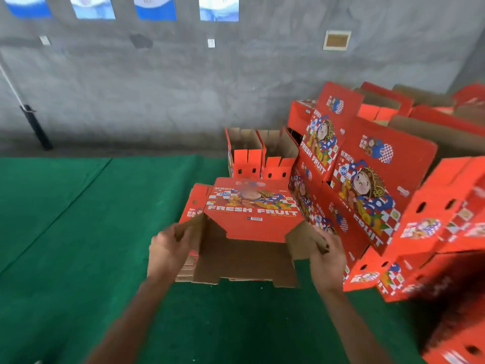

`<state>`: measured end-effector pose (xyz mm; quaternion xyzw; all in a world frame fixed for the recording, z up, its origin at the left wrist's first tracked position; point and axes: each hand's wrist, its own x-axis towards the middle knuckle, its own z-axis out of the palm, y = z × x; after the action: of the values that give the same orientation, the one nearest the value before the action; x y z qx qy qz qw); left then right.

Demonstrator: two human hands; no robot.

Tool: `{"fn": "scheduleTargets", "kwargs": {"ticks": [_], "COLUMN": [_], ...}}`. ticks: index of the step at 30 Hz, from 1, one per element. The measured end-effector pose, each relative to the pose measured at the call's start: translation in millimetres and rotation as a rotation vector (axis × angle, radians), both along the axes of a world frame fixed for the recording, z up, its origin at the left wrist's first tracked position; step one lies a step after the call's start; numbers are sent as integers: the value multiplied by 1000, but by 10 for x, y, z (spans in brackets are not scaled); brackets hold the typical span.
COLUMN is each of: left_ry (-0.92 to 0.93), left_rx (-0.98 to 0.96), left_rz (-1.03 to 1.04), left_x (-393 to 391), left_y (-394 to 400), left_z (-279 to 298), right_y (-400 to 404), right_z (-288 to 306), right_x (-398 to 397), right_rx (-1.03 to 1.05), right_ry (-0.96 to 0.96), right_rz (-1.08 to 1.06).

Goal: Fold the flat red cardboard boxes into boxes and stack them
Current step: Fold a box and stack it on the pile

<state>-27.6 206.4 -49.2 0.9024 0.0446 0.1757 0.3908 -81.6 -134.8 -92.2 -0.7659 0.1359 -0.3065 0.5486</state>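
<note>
- One half-opened red box (252, 214), "FRESH FRUIT" panel facing the camera, brown inside showing, above a low stack of flat blanks (186, 271) on the green mat (78, 219).
- Two hands on it: left hand (168, 252) with fingers curled round the left brown flap (190, 229); right hand (328, 261) gripping the right brown flap (304, 240) between thumb and fingers.
- Two slim open-topped boxes (248, 156) standing upright side by side just behind, near the grey wall (183, 88).
- Large heap of red boxes (367, 179) crowding the right side, several leaning or tipped; exact count impossible, too overlapped and blurred.
- Four blue-and-white posters (154, 7) along the top of the wall; one dark pole (35, 127) leaning at far left.
</note>
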Motion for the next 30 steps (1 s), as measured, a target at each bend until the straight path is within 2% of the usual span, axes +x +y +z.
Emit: {"fn": "scheduleTargets", "kwargs": {"ticks": [3, 5, 9, 14, 18, 21, 23, 25, 28, 30], "left_ry": [-108, -192, -283, -197, -137, -54, -70, -137, -297, -391], "left_rx": [-225, -380, -613, -719, -629, -612, -575, -397, 57, 225], "left_rz": [20, 8, 19, 138, 324, 386, 346, 249, 148, -64], "left_x": [-253, -444, -764, -1036, -1218, -1248, -1226, -1229, -1260, -1241], "left_y": [60, 17, -74, -248, -355, -386, -371, -366, -298, -215], "left_z": [381, 606, 778, 451, 42, -92, -84, -75, -156, -174], "right_y": [-134, -242, -459, -704, -697, -728, -729, -717, -641, -596], "right_z": [470, 804, 1229, 1024, 634, 495, 475, 445, 399, 374], "right_x": [-144, -253, -537, -827, -1103, -1203, -1202, -1183, -1149, -1126], "right_rx": [292, 327, 269, -2, -98, -141, -190, -268, -315, -326], "right_ry": [-159, -303, -373, -229, -17, -4, -11, 11, 45, 37], "right_rz": [-4, -9, 65, 242, 282, 257, 231, 157, 53, -11]}}
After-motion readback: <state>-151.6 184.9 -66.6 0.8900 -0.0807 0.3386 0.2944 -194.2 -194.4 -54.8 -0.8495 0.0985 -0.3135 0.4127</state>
